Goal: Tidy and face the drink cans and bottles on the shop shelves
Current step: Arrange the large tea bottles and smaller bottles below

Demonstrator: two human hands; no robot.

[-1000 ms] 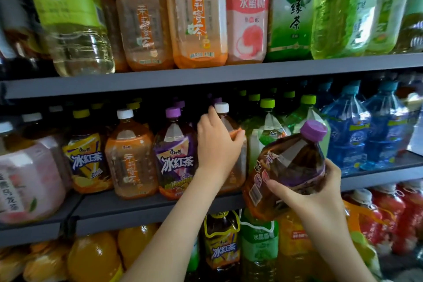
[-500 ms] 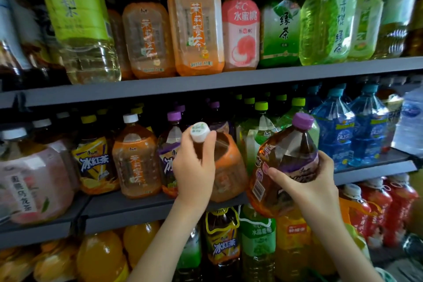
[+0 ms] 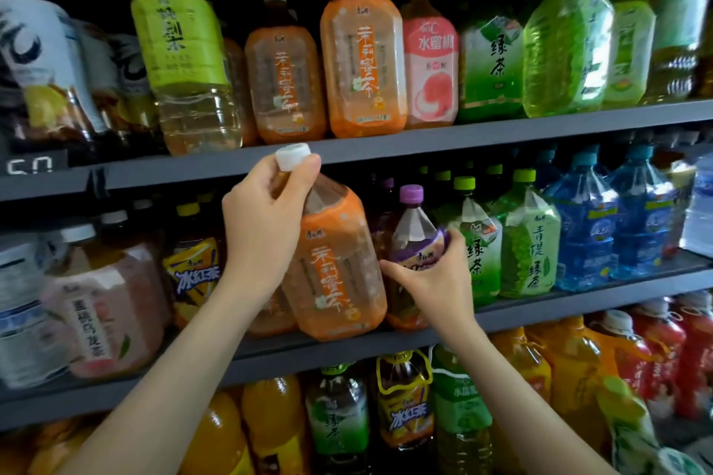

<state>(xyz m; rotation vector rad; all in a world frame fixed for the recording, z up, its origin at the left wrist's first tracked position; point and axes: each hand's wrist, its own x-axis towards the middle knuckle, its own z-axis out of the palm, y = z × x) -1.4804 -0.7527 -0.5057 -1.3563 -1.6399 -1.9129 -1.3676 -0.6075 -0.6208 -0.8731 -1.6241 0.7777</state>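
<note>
Orange-labelled bottle (image 3: pixel 335 274): large, tea-coloured contents, held at the front of the middle shelf (image 3: pixel 578 307), tilted with its white cap (image 3: pixel 293 156) leaning left and reaching up in front of the edge of the upper shelf (image 3: pixel 463 139). Its base sits at the shelf's front lip; whether it bears on the shelf cannot be told. Left hand (image 3: pixel 266 220): grip closed round the bottle's neck just under the cap, thumb and fingers curled about it. Purple-capped bottle (image 3: pixel 414 235): upright on the middle shelf, just beside the orange-labelled bottle on its right and partly hidden behind it. Right hand (image 3: pixel 432 281): grip closed on this bottle at the purple label, fingers wrapped round the far side, thumb on the near side. To the right stand green tea bottles (image 3: pixel 530 243), then blue water bottles (image 3: pixel 582 231). To the left stand a yellow-labelled bottle (image 3: pixel 196 274) and a pink-labelled bottle (image 3: pixel 104 305). The upper shelf carries two bottles of the same orange label (image 3: pixel 362 62), a pink peach bottle (image 3: pixel 430 62) and green bottles beyond. The bottom shelf holds orange drink bottles (image 3: pixel 270 424) and red-labelled bottles (image 3: pixel 663 343).
</note>
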